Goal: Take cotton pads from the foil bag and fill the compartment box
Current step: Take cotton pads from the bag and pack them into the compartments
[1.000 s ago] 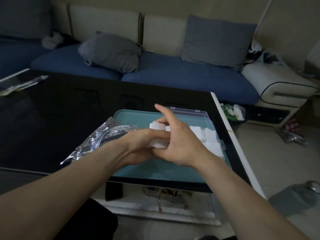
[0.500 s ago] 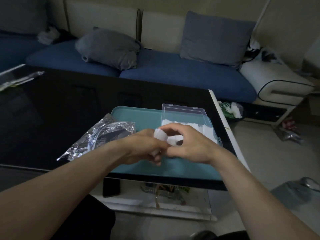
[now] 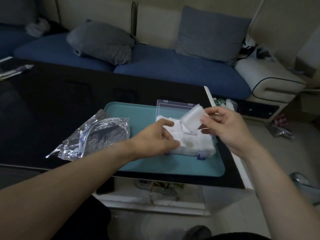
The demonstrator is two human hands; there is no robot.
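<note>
- While the right hand [image 3: 226, 129] hangs above the box's right end, its thumb and fingers pinch a thick stack of cotton pads [image 3: 191, 120], tilted, with the lower corner over the compartments.
- Lower and to the left, the left hand [image 3: 155, 139] rests on the box's left part, fingers curled loosely over the pads lying there; whether it grips one I cannot tell.
- Under both hands the clear compartment box [image 3: 190, 144] is packed with white pads, its lid [image 3: 173, 108] standing open at the back.
- It sits on the right half of a teal tray [image 3: 138, 115] near the surface's [image 3: 52, 104] front right corner.
- Left of the box, the crumpled foil bag [image 3: 97, 135] lies across the tray's left edge.
</note>
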